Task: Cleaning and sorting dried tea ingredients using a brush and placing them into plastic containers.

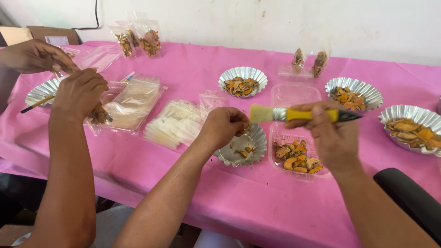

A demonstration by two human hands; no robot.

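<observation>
— Setting?
— Pink-covered table (257,202) against a plain white wall; black cable hanging down near the far left corner.

— Right hand?
— Right hand (331,133), toward the near right edge: fingers clamped together round a yellow-handled brush (298,114), held level, pale bristles pointing left, dark handle tip pointing right.

— Left hand?
— Left hand (223,125), near the middle of the near edge: fingertips pinched together on something small, not clear what, at the rim of a fluted foil cup (243,146) holding a few orange dried slices.

— Beside that cup?
— Clear plastic clamshell box (295,138), just right of it, lid tipped back; base part filled with orange-yellow slices (296,158), under the right hand.

— Other foil cups?
— One mid-table with slices (243,81); two toward the right edge, both with slices (353,93) (411,128); one at the left edge (42,90), contents not visible.

— Packaging?
— Stack of small clear bags (177,123) left of the left hand; larger clear bags (131,103) beyond; filled pouches standing along the far edge, left (138,42) and centre-right (308,62).

— Anyone else?
— Another person's two hands (79,92) (33,56) at the left edge, closed over a small bag with dark pieces; thin brush (37,104) lying beside them.

— Remainder?
— Cardboard box (50,34) at the far left corner; black chair arm (411,197) off the near right corner.
</observation>
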